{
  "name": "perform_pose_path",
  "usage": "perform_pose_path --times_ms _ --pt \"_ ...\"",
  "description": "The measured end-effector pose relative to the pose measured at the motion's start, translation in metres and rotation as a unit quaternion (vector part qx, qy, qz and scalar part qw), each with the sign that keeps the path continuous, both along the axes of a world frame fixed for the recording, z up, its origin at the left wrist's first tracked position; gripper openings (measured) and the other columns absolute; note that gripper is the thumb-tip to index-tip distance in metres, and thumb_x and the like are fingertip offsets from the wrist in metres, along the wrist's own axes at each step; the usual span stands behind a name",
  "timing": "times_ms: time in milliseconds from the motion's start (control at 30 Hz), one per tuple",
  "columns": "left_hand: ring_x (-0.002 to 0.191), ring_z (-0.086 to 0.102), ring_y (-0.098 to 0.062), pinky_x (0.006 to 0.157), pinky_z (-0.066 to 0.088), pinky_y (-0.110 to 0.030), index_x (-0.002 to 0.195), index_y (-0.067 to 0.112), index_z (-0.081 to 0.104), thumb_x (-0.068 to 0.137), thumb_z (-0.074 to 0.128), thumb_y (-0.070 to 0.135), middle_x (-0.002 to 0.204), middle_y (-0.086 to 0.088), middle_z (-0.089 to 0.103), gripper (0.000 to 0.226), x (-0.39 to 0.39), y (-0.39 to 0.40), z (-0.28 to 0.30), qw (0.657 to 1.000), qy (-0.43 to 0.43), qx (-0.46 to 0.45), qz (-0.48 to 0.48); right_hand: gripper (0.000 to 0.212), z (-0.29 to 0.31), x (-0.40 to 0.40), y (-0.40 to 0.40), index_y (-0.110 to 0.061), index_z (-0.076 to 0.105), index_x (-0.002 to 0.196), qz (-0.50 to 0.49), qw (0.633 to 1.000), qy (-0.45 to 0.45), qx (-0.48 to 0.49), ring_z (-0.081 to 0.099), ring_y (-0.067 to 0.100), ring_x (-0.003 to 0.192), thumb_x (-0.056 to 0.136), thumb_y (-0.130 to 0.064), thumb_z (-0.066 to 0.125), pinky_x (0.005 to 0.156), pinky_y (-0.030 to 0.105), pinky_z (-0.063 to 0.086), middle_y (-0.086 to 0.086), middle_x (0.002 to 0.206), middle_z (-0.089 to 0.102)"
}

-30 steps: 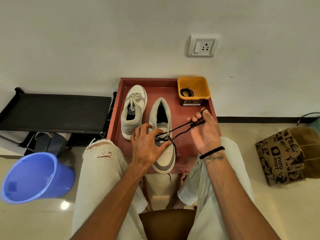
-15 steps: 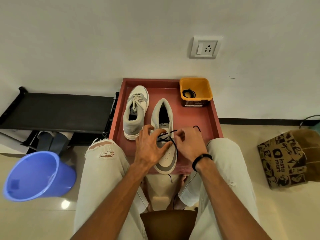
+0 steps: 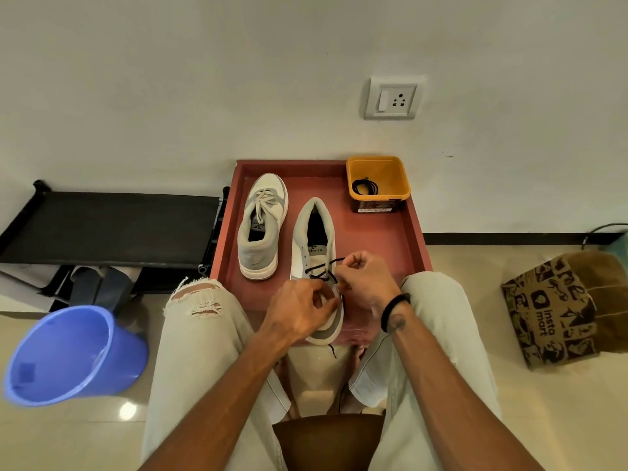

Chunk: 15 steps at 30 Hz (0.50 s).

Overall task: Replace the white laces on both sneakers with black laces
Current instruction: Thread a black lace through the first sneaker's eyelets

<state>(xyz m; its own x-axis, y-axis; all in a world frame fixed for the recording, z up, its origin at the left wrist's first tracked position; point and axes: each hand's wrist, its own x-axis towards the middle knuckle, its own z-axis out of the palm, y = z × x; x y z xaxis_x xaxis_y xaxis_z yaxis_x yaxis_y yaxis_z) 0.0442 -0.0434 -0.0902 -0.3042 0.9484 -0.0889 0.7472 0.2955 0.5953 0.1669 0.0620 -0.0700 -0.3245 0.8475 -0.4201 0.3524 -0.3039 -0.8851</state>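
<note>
My knees in pale, ripped trousers frame the near edge of a red tray [image 3: 413, 229], the surface that carries everything. It sits on a glossy tiled floor against a white wall. To my left a blue bucket [image 3: 73, 355] lies tipped on the floor, with a low black bench [image 3: 108, 227] behind it; to my right stands a printed paper bag [image 3: 557, 309].

On the tray's near part lies the right sneaker [image 3: 314, 232], toe toward me, with a black lace [image 3: 323, 267] crossing its lower eyelets. My left hand [image 3: 300, 309] covers the toe end, fingers curled and pinching at the lace by the eyelets. My right hand [image 3: 368, 280] is just beside it on the shoe's right side, fingers curled, pinching a strand of the same lace. A loose end hangs off the tray's near edge.

Just beside it to the left lies the other sneaker [image 3: 261, 226], toe pointing away, still tied with its white lace [image 3: 263, 200]. At the tray's far right corner sits a yellow tub [image 3: 390, 171] holding a coiled black lace. A socket [image 3: 394, 98] is on the wall above.
</note>
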Motion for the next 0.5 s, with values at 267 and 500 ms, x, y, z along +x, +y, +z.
perform_pose_path --times_ms 267,500 --pt "0.062 0.065 -0.002 0.066 0.059 -0.033 0.089 0.027 0.071 0.086 0.08 0.036 0.068 0.012 0.068 0.013 0.002 0.002 -0.004 0.998 -0.065 -0.021 -0.007 0.015 -0.003 0.006 -0.009 -0.012 0.068 0.07 0.163 0.947 -0.237 0.144 0.067 0.021 0.076 0.085 -0.013 0.07 0.074 0.037 0.059 0.003 0.076 0.071" --pt "0.061 0.061 -0.005 0.06 0.051 -0.028 0.075 0.031 0.063 0.079 0.078 0.063 0.063 0.012 0.063 0.035 0.008 0.0 -0.001 1.0 -0.025 -0.005 0.006 0.006 0.015 0.003 -0.007 -0.003 0.066 0.086 0.044 0.996 0.004 -0.082 0.063 0.02 0.059 0.086 -0.009 0.069 0.056 0.033 0.057 0.023 0.076 0.071"
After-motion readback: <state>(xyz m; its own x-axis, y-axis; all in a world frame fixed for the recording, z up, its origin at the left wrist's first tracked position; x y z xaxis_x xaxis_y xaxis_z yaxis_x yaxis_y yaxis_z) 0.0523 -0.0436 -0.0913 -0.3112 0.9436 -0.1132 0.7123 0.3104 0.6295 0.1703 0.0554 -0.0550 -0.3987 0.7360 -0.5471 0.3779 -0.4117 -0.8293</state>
